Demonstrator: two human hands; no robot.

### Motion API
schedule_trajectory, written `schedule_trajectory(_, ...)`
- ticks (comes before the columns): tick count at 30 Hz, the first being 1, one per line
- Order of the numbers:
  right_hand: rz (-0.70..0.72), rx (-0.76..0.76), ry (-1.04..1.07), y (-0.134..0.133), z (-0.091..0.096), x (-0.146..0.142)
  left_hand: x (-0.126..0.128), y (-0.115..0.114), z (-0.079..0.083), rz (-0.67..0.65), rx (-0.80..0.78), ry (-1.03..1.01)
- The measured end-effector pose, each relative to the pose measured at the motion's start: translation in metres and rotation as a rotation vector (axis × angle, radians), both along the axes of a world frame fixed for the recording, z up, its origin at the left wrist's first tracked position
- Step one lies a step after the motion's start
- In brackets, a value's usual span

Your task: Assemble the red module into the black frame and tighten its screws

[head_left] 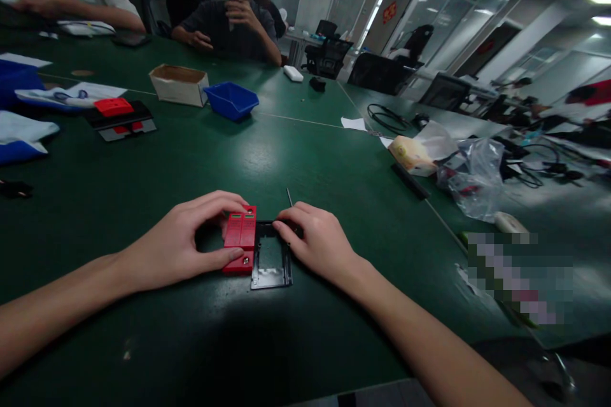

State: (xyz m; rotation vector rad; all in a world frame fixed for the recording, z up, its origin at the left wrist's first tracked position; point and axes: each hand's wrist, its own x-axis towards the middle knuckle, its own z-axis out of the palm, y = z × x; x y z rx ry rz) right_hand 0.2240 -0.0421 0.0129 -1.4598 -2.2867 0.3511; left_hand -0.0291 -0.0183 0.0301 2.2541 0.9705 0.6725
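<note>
My left hand [179, 238] is closed around a red two-part electrical module [241, 235], thumb at its near end and fingers at its far end. Two small green windows and a screw at each end show on the module's top. Directly right of it, touching or almost touching, lies a black rectangular plastic frame [272, 276] with an open middle. My right hand [317, 235] pinches the frame's upper right corner with curled fingers. A thin metal rod [289, 197] sticks up beyond those fingers; its lower end is hidden by the hand.
On the green table [200, 343] stand a blue bin [232, 102] and a cardboard box [179, 86]. Black and red parts [125, 119] lie left. Clear plastic bags [477, 178] and a dark strip [409, 180] lie right. Other people sit across the table.
</note>
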Motion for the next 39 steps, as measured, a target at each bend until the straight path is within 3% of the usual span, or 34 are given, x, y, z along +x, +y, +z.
schedule_trajectory(11, 0.006, 0.004, 0.016, 0.000, 0.005, 0.004, 0.004, -0.003, -0.002, 0.023, 0.102, 0.003)
schedule_trajectory(16, 0.000, 0.030, 0.131, 0.005, 0.006, 0.007, 0.005, -0.004, -0.005, 0.038, 0.096, 0.012)
schedule_trajectory(23, -0.127, 0.230, 0.392, 0.004, 0.022, 0.014, 0.004, -0.003, -0.013, 0.060, -0.003, -0.021)
schedule_trajectory(25, -0.073, 0.403, 0.431, -0.002, 0.026, 0.012, 0.001, 0.000, -0.020, 0.051, -0.054, -0.042)
schedule_trajectory(28, 0.156, 0.612, 0.367, -0.014, 0.027, 0.005, -0.002, 0.004, -0.030, 0.044, -0.087, -0.099)
schedule_trajectory(33, 0.460, 0.689, 0.122, -0.027, 0.026, -0.008, -0.003, 0.002, -0.031, -0.038, -0.138, -0.150)
schedule_trajectory(39, 0.513, 0.715, 0.034, -0.028, 0.026, -0.014, -0.002, 0.000, -0.020, -0.050, -0.109, -0.036)
